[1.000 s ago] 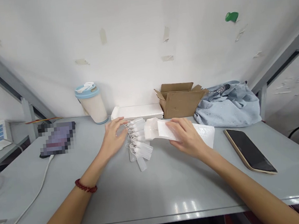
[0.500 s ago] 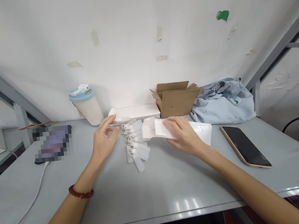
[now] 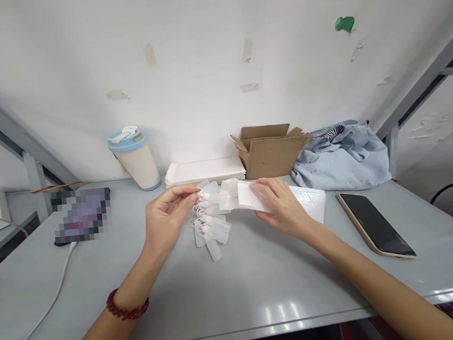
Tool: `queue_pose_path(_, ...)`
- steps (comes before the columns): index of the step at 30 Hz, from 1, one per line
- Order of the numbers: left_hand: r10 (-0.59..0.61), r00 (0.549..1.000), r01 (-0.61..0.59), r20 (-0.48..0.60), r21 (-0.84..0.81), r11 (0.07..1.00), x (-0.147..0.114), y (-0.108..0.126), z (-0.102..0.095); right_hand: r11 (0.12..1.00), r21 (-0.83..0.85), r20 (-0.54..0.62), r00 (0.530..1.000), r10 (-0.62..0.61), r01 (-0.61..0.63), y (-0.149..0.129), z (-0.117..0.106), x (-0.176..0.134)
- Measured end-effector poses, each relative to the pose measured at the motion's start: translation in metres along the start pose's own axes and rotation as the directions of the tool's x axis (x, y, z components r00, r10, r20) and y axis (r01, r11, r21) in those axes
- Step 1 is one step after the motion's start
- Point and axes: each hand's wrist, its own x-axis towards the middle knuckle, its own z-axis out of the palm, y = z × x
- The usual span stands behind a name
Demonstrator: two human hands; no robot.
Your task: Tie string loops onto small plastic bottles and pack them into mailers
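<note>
My left hand (image 3: pixel 169 215) pinches the capped end of a small translucent plastic tube (image 3: pixel 212 197) between thumb and forefinger. The tube points right, its far end close to the open mouth of a white padded envelope (image 3: pixel 248 194); whether it has passed inside, I cannot tell. Wrapped around that envelope, my right hand (image 3: pixel 281 205) keeps it nearly flat above the table, its flap side facing left. Several similar tubes (image 3: pixel 216 227), with thin white loops at their capped ends, lie in a loose pile below and behind my left fingertips.
A stack of white envelopes (image 3: pixel 206 169) lies along the wall beside an open cardboard box (image 3: pixel 273 152). To the right are a blue cloth bag (image 3: pixel 341 159) and a phone (image 3: pixel 376 225). Leftward stand a blue-lidded cup (image 3: pixel 140 162) and a blurred device (image 3: pixel 82 216) on a cable.
My left hand has moved right from beside the pile and its fingers now bring a tube to the envelope's mouth. My right hand still holds the envelope in nearly the same place.
</note>
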Motion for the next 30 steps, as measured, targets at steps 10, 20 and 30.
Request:
queue_pose_path(10, -0.084, 0.993, 0.094, 0.077, -0.131, 0.987, -0.003, -0.008, 0.003, 0.999, 0.013, -0.029, 0.999, -0.032, 0.033, -0.006, -0.002, 0.0)
queue_pose_path(20, -0.158, 0.971, 0.154, 0.178, 0.036, 0.987, -0.007, -0.005, 0.011, 0.993, 0.029, -0.098, 0.989, -0.108, 0.112, -0.016, -0.008, 0.002)
queue_pose_path(30, 0.409, 0.791, -0.572, 0.454, 0.312, 0.759, -0.019, -0.022, 0.021, 0.987, 0.042, -0.04, 0.988, -0.151, 0.153, -0.027, -0.006, 0.0)
